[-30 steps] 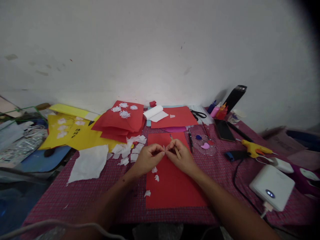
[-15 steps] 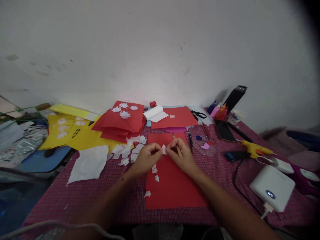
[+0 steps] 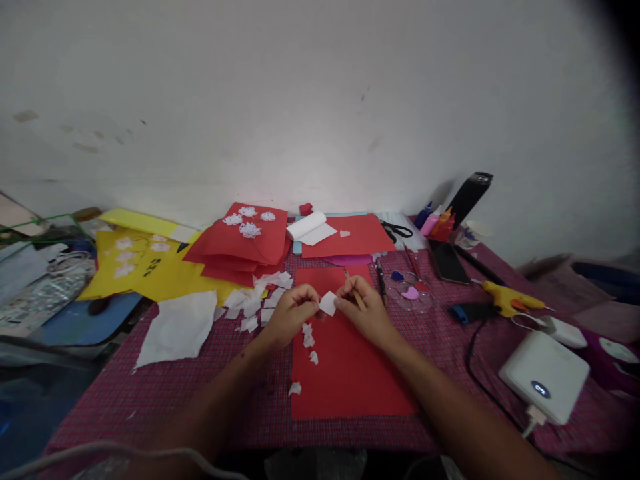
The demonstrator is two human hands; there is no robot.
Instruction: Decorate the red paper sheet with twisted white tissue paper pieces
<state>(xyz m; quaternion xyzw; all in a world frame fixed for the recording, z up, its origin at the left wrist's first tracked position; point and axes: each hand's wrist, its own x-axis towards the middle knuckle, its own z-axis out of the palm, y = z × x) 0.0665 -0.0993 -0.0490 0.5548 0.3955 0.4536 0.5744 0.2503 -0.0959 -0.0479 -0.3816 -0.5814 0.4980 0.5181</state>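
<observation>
Both my hands hover over a red paper sheet [image 3: 350, 373] lying on the checked tablecloth [image 3: 200, 380]. My right hand [image 3: 365, 308] pinches a small white paper scrap [image 3: 328, 303] at its fingertips and also holds a thin wooden stick [image 3: 353, 290] across the fingers. My left hand [image 3: 293, 311] is curled closed just left of the scrap, fingertips close to it; whether it touches the scrap is unclear. Three tiny white paper bits [image 3: 309, 335] lie on the red sheet below my hands.
White paper scraps [image 3: 255, 299] and a larger white sheet [image 3: 177, 327] lie at left. Red sheets with white paper flowers [image 3: 247, 227] and yellow paper [image 3: 145, 263] sit behind. Scissors [image 3: 397, 230], paint bottles [image 3: 437, 220], a phone [image 3: 449, 261], a glue gun [image 3: 505, 297] and a white power bank [image 3: 545, 373] are at right.
The white scrap has unfolded and grown between my fingertips, now showing as a small flat piece in my right hand. My hands have drawn slightly apart.
</observation>
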